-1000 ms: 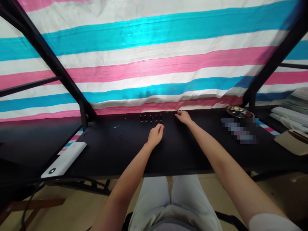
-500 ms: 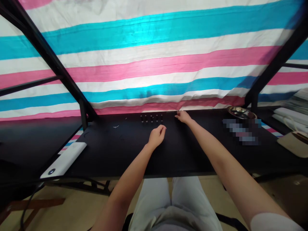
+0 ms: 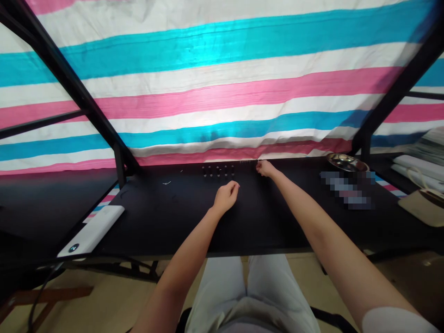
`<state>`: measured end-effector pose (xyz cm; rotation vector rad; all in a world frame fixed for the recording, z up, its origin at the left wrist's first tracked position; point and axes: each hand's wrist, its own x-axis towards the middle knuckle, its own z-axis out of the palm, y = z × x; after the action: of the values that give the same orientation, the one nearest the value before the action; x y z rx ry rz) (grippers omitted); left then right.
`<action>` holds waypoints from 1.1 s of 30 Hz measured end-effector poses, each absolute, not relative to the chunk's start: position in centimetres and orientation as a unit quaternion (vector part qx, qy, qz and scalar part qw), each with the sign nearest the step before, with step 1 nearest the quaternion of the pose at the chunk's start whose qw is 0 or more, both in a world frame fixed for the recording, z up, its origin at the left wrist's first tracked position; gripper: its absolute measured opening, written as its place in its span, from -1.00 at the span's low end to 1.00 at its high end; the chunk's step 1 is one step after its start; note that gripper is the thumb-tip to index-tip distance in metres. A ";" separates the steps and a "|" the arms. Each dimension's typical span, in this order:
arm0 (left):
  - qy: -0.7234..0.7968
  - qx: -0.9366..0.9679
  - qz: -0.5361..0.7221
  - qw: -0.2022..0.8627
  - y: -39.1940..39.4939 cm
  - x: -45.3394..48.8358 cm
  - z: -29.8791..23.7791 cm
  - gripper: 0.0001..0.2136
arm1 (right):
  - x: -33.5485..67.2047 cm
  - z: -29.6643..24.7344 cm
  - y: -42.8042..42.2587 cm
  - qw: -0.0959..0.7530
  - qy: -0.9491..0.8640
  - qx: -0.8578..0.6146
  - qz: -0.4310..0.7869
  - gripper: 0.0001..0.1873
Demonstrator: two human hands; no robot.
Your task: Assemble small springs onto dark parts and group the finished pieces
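Observation:
My left hand (image 3: 226,195) hovers over or rests on the black table, its thumb and fingers pressed together; whatever they hold, if anything, is too small to make out. Just beyond it stands a row of several small dark cylinders (image 3: 218,171) with pale ends. Near the table's back edge my right hand (image 3: 265,168) has its fingertips closed in a pinch, and what is between them is hidden. To its left runs a row of several tiny, thin metallic pieces (image 3: 244,162), their kind too small to tell.
A shiny metal dish (image 3: 348,163) sits at the back right, behind a blurred-out patch. A white power strip-like box (image 3: 92,230) lies at the left edge. Thin white scraps (image 3: 167,183) lie on the black table (image 3: 149,226). Black frame bars and a striped sheet (image 3: 222,88) rise behind.
The fingers of my right hand have drawn together into a tighter pinch, and the hand has shifted slightly right. My left hand stays nearly still.

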<state>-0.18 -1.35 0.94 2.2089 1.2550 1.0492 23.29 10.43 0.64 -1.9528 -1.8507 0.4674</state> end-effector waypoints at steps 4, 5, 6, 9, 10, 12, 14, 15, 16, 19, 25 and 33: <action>0.450 0.787 0.372 0.197 -1.2 -0.2 0.7 -0.75 | 23.2 0.3 10.1 0.203 -0.657 -0.706 0.170 -0.89; 0.452 0.786 0.373 0.197 -1.2 -0.2 0.7 -0.75 | 23.2 0.3 10.1 0.201 -0.656 -0.707 0.172 -0.91; 0.453 0.785 0.373 0.197 -1.2 -0.2 0.7 -0.75 | 23.3 0.3 10.1 0.197 -0.654 -0.709 0.177 -0.92; 0.452 0.784 0.377 0.197 -1.1 -0.3 0.6 -0.75 | 23.6 0.5 10.1 0.179 -0.648 -0.712 0.203 -0.88; 0.451 0.784 0.379 0.197 -1.1 -0.3 0.6 -0.75 | 23.7 0.8 10.1 0.172 -0.645 -0.713 0.214 -0.84; 0.449 0.783 0.385 0.194 -1.1 -0.3 0.6 -0.76 | 24.2 1.4 9.8 0.148 -0.636 -0.720 0.235 -0.77; 0.451 0.781 0.388 0.190 -1.1 -0.4 0.7 -0.76 | 24.6 2.2 9.3 0.109 -0.630 -0.729 0.243 -0.76; 0.455 0.779 0.388 0.188 -1.1 -0.4 0.7 -0.77 | 24.7 2.5 9.0 0.087 -0.634 -0.730 0.241 -0.77; 0.459 0.778 0.387 0.185 -1.1 -0.4 0.7 -0.77 | 24.7 2.7 8.6 0.070 -0.642 -0.726 0.238 -0.78; 0.491 0.762 0.386 0.173 -1.0 -0.4 0.7 -0.78 | 23.8 2.4 7.1 0.077 -0.677 -0.683 0.263 -0.78; 0.575 0.692 0.399 0.177 -0.4 -0.6 0.6 -0.82 | 18.0 -0.5 5.6 0.303 -0.723 -0.577 0.227 -0.83; 0.591 0.681 0.394 0.180 -0.3 -0.7 0.6 -0.82 | 13.1 -1.5 7.5 0.347 -0.683 -0.622 0.164 -0.69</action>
<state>-0.70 -0.28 0.62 1.9230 1.6696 1.1120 13.08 7.50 -1.48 -1.6126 -1.7720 0.4260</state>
